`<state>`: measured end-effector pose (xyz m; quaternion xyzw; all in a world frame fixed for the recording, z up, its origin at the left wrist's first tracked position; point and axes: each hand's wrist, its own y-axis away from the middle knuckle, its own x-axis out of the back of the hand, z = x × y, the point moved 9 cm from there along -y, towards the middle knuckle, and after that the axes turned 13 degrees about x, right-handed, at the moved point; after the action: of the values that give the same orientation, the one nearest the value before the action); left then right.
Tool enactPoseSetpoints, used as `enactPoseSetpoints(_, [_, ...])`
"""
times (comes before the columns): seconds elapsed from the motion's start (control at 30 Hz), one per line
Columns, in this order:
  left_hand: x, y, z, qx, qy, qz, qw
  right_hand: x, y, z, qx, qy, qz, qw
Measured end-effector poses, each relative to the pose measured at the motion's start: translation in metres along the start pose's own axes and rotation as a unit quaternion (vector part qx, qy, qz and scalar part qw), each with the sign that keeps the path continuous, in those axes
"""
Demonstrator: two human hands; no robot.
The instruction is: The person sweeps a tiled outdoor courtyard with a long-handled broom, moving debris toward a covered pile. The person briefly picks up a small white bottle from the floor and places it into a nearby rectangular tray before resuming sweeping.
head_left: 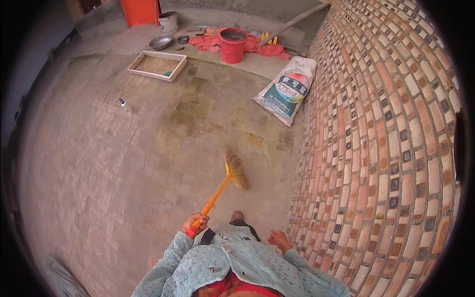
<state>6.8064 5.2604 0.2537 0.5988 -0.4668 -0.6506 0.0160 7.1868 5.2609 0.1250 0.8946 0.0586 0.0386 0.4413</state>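
Note:
My left hand (194, 224) is closed around the upper end of an orange-handled broom (215, 196). The handle slants forward and to the right, down to a yellow collar and a fan of brown bristles, which appear to rest on the brick paving in front of my feet. By my right side, close to the patterned brick wall, hangs my right hand (280, 240). Its fingers are loosely curled in and nothing shows in them. The tip of one shoe (237, 216) sticks out below the broom head.
The brick wall (381, 148) rises along my right. A large printed sack (288, 90) lies against it. Further off stand a red bucket (232, 47) on red cloth, a white-rimmed tray (173, 73), a metal basin (161, 41) and a pale bucket (168, 22). A small bottle (125, 105) is on the paving.

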Motion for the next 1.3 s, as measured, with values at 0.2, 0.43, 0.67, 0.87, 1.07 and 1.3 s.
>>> enactPoseSetpoints(0.2, [0.032,0.05,-0.007,-0.064,0.041,0.096,0.992,-0.003,-0.034,-0.006,-0.002,-0.014,-0.056,0.998])
enactPoseSetpoints(0.43, [0.05,0.119,0.01,-0.282,0.011,0.309,0.908,-0.079,-0.069,-0.076,0.014,0.059,-0.158,0.986])
enactPoseSetpoints(0.67, [-0.009,0.134,0.036,-0.278,-0.088,0.283,0.914,-0.304,-0.028,-0.16,0.04,0.125,-0.348,0.928])
enactPoseSetpoints(0.87, [-0.039,0.108,0.088,-0.255,-0.118,0.099,0.955,-0.466,0.022,-0.198,-0.035,-0.112,-0.369,0.922])
enactPoseSetpoints(1.07, [-0.072,0.096,0.152,-0.197,-0.197,-0.024,0.96,-0.457,-0.034,-0.27,0.097,-0.079,-0.122,0.985])
enactPoseSetpoints(1.3, [-0.003,0.108,0.23,-0.21,-0.189,0.14,0.949,-0.38,-0.143,-0.31,0.02,-0.258,-0.065,0.964])
